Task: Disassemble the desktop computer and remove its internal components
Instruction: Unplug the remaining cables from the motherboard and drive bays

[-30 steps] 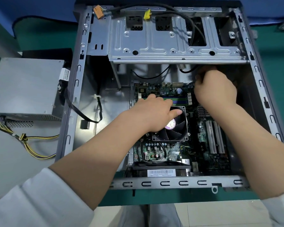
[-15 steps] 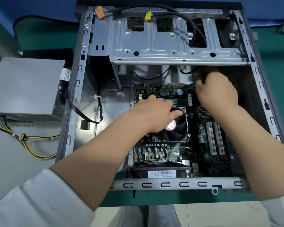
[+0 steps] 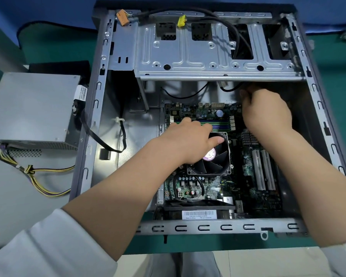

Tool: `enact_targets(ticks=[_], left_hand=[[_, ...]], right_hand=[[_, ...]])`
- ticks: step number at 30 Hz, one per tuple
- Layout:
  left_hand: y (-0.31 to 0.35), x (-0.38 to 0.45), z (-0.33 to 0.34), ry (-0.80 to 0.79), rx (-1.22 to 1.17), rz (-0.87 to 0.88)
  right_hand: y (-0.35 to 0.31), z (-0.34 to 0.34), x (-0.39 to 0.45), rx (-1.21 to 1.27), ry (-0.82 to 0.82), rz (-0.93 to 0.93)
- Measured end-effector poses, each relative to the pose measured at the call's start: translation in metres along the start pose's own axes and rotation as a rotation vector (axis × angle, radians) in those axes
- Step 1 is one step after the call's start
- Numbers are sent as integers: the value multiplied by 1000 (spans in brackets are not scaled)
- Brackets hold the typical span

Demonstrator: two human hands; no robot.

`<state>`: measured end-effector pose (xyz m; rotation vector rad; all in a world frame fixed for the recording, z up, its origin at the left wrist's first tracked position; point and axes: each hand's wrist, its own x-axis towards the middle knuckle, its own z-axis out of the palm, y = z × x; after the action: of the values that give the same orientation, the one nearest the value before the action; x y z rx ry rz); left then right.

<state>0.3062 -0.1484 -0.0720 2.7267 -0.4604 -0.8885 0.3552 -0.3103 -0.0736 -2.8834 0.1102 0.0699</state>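
Note:
The open desktop case (image 3: 94, 120) lies on its side with the green motherboard (image 3: 254, 176) inside. My left hand (image 3: 188, 140) rests on the near-left corner of the black CPU fan (image 3: 214, 160), thumb straight across the fan top. Its fingers bend down toward the memory slots (image 3: 222, 124), and the fingertips are hidden. My right hand (image 3: 266, 112) is at the board's far right corner, just under the metal drive cage (image 3: 208, 56). Its fingers pinch a black cable (image 3: 228, 89) there, and the hand covers the cable's end.
A removed grey power supply (image 3: 32, 108) with yellow and black wires (image 3: 38, 176) sits left of the case. Loose orange (image 3: 122, 17) and yellow (image 3: 181, 21) connectors lie on the drive cage. Two white expansion slots (image 3: 264, 170) stand right of the fan. A black ribbon cable (image 3: 100, 138) hangs over the left wall.
My right hand has shifted slightly to the right at the cable under the drive cage. My left hand stays on the fan.

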Motion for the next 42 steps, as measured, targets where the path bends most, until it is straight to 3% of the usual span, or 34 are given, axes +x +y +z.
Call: enact_targets(ticks=[9,22,38,42], left_hand=[[-1,1,2,13,1,0],[-1,0,0,7,5,-3],[0,-1,-1,-4,18,-6],[0,-1,-1,-6,17,-5]], right_hand=[[-4,2,3,162,-32,58],[-1,1,2,56,-2,58],[-2,2,4,116,-22,91],[-1,2,2,57,-1,11]])
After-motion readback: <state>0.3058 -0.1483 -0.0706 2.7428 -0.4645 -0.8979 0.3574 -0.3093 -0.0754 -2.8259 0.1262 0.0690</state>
